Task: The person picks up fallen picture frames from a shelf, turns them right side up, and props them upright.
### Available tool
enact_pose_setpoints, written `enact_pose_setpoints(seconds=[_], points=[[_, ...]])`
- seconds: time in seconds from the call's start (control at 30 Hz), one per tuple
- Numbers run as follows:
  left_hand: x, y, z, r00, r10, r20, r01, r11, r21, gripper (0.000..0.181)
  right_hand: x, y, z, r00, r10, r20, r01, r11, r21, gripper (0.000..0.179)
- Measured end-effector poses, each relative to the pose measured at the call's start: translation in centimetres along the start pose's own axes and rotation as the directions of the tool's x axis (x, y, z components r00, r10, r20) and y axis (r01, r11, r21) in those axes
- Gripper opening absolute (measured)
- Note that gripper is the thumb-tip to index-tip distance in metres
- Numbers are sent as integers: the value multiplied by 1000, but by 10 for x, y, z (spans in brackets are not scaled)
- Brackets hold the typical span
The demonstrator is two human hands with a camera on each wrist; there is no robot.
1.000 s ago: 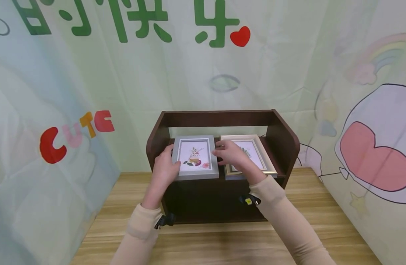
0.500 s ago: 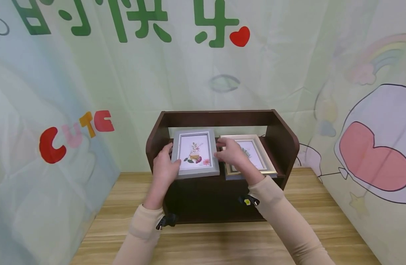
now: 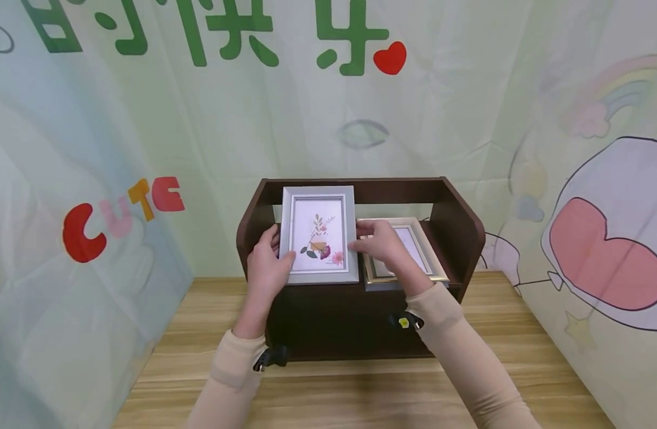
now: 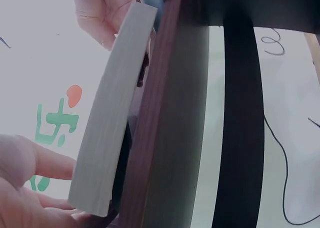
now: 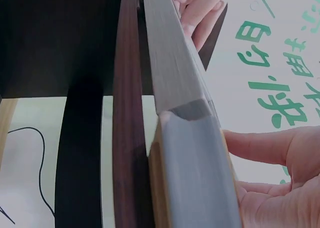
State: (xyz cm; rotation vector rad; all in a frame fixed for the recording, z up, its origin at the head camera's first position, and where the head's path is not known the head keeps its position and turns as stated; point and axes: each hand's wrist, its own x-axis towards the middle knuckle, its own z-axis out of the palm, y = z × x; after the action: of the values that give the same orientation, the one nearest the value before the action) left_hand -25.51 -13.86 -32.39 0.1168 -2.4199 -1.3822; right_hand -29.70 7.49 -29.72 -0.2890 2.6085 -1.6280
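A silver-grey picture frame (image 3: 319,235) with a pressed-flower print leans back over the dark brown shelf (image 3: 355,322). My left hand (image 3: 268,262) grips its left side, thumb at the front edge and fingers behind. On its right side, my right hand (image 3: 383,245) pinches the edge between thumb and fingers. In the left wrist view, the frame's bottom edge (image 4: 112,112) tilts away from the shelf board. A gold picture frame (image 3: 427,253) lies flat on the shelf to the right, partly covered by my right hand.
The shelf's side panel (image 3: 462,229) and back rail (image 3: 355,192) enclose the two frames. It stands on a wood-grain table (image 3: 210,333) against a printed cloth backdrop (image 3: 446,119). In the right wrist view, a grey frame corner (image 5: 200,163) sits close to my right fingers.
The silver-grey frame's top edge has risen, so it has gone from lying nearly flat to standing tilted up. Both hands stay at its sides, the right now pinching its edge.
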Motion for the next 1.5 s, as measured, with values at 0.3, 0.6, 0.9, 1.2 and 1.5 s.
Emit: enact_pose_setpoints(seconds=[0.3, 0.6, 0.9, 1.2, 1.5], points=[[1, 1, 0, 997, 54, -61, -58, 996, -70, 56, -1, -2, -1, 999, -18, -32, 20, 997, 69, 57], [3, 2, 2, 992, 73, -107, -85, 990, -115, 53, -1, -4, 0, 996, -39, -85, 48, 992, 113, 55], [1, 3, 5, 975, 119, -190, -152, 973, -172, 51, -3, -1, 1, 988, -78, -131, 96, 986, 137, 55], [0, 2, 6, 966, 147, -212, -188, 964, -190, 42, -7, -2, 4, 977, -128, -169, 154, 977, 150, 52], [-3, 0, 6, 966, 153, -208, -197, 957, -212, 40, -11, -1, 8, 972, -147, -184, 179, 969, 172, 50]])
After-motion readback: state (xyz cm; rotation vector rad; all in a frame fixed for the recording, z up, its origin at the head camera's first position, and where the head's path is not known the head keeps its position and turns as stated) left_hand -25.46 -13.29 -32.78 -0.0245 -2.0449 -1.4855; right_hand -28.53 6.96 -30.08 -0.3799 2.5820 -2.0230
